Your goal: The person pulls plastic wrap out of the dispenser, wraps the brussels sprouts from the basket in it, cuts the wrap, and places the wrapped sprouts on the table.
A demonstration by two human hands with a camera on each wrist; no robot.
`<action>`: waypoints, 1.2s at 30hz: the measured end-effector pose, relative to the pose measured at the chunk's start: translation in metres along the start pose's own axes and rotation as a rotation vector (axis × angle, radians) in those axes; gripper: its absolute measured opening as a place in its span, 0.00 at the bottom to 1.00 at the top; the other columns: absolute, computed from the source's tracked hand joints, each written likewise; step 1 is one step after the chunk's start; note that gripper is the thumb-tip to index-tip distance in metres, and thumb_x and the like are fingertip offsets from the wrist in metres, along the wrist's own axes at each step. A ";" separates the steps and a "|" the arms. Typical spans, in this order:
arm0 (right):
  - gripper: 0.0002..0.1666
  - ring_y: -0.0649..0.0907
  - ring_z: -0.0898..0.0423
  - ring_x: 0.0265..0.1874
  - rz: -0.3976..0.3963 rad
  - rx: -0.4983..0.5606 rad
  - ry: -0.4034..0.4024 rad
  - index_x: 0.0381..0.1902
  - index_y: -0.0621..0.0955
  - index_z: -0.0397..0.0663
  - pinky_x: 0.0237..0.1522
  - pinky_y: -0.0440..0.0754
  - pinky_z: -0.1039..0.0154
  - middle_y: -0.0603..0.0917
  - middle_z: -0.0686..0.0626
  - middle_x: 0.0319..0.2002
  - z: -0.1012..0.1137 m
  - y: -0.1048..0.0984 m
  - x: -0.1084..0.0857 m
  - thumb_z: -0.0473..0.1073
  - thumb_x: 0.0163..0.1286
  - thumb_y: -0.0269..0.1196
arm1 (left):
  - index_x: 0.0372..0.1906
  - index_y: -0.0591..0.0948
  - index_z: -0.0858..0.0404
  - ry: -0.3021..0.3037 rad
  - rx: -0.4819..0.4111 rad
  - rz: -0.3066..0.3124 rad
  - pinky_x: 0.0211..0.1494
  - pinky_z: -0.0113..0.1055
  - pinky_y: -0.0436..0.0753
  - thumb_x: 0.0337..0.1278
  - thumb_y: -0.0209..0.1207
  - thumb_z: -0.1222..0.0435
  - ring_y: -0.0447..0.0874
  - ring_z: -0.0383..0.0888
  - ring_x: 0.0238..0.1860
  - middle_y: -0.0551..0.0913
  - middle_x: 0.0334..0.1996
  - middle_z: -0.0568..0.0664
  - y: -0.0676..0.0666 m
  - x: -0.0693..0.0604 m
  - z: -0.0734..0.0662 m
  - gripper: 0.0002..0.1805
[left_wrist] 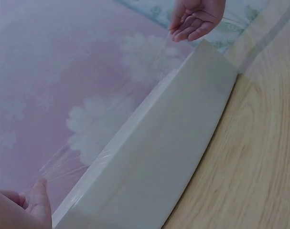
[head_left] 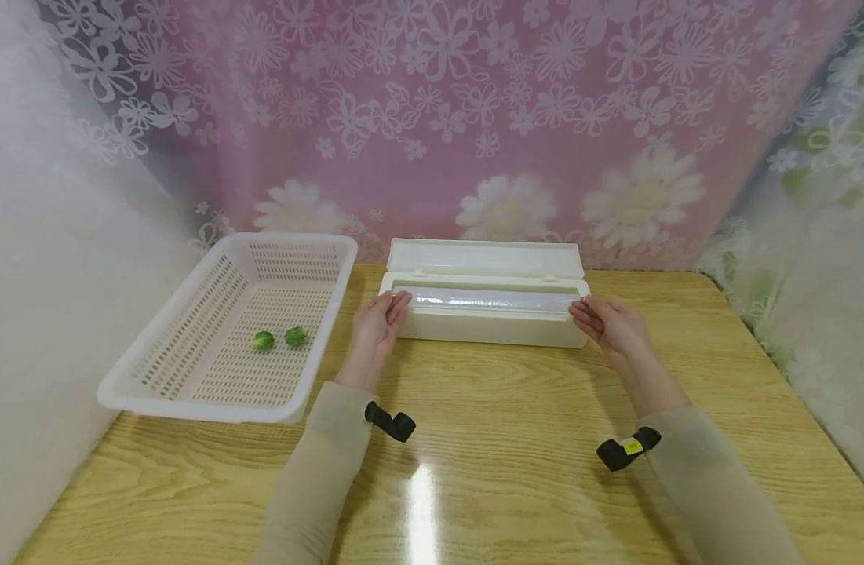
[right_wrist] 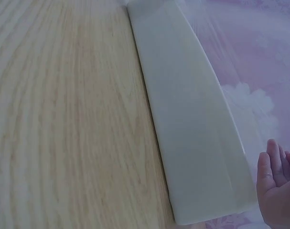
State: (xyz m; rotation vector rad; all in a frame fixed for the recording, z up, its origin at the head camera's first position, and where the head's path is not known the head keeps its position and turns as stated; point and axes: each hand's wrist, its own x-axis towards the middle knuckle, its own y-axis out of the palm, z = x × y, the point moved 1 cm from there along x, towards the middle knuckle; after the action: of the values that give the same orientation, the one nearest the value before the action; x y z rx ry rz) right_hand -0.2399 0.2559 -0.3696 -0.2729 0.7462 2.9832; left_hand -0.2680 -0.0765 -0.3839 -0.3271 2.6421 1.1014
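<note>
A white cling film dispenser box (head_left: pixel 488 329) stands on the table with its lid (head_left: pixel 484 257) raised at the back. Inside lies a roll of clear cling film (head_left: pixel 491 300). My left hand (head_left: pixel 377 329) pinches the film at the box's left end, and my right hand (head_left: pixel 618 326) pinches it at the right end. In the left wrist view, the thin film (left_wrist: pixel 63 162) pulls into creases near the left fingers. The right wrist view has the box front and part of my right hand (right_wrist: pixel 278 191), its fingertips partly cut off by the frame.
To the left is a white plastic basket (head_left: pixel 114 388) with slotted sides. Two small green Brussels sprouts (head_left: pixel 263 340) lie in it. A flowered pink curtain (head_left: pixel 417 118) hangs behind the wooden table (head_left: pixel 502 439), and pale cloth hangs at both sides.
</note>
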 end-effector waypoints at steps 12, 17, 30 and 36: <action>0.06 0.83 0.54 0.34 -0.042 0.106 -0.007 0.35 0.75 0.36 0.46 0.74 0.63 0.82 0.44 0.29 0.005 0.008 0.010 0.34 0.65 0.51 | 0.59 0.61 0.73 0.003 -0.097 0.002 0.46 0.28 0.75 0.64 0.44 0.70 0.78 0.45 0.45 0.75 0.36 0.57 0.012 0.002 -0.007 0.21; 0.07 0.83 0.54 0.33 -0.043 0.135 -0.016 0.32 0.77 0.37 0.43 0.76 0.64 0.83 0.44 0.28 0.007 0.008 0.010 0.34 0.65 0.52 | 0.60 0.60 0.72 0.007 -0.109 0.004 0.43 0.28 0.76 0.63 0.44 0.70 0.81 0.43 0.39 0.76 0.36 0.57 0.013 0.002 -0.008 0.21; 0.08 0.83 0.53 0.33 -0.013 0.199 -0.053 0.30 0.77 0.36 0.41 0.77 0.63 0.83 0.42 0.29 0.011 0.009 0.001 0.32 0.65 0.51 | 0.60 0.60 0.73 0.036 -0.116 0.030 0.43 0.28 0.77 0.63 0.45 0.71 0.82 0.42 0.36 0.80 0.29 0.55 0.015 -0.007 -0.012 0.21; 0.06 0.82 0.53 0.36 0.010 0.185 -0.063 0.33 0.78 0.36 0.45 0.75 0.63 0.83 0.43 0.32 0.013 0.008 -0.004 0.34 0.63 0.54 | 0.58 0.63 0.72 0.056 -0.096 0.047 0.45 0.30 0.76 0.63 0.45 0.71 0.80 0.45 0.42 0.81 0.31 0.55 0.016 -0.013 -0.012 0.20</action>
State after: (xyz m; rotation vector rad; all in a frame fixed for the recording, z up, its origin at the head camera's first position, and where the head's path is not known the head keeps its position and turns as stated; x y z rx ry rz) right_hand -0.2388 0.2553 -0.3545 -0.1646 1.0100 2.8900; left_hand -0.2624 -0.0729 -0.3610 -0.3204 2.6639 1.2549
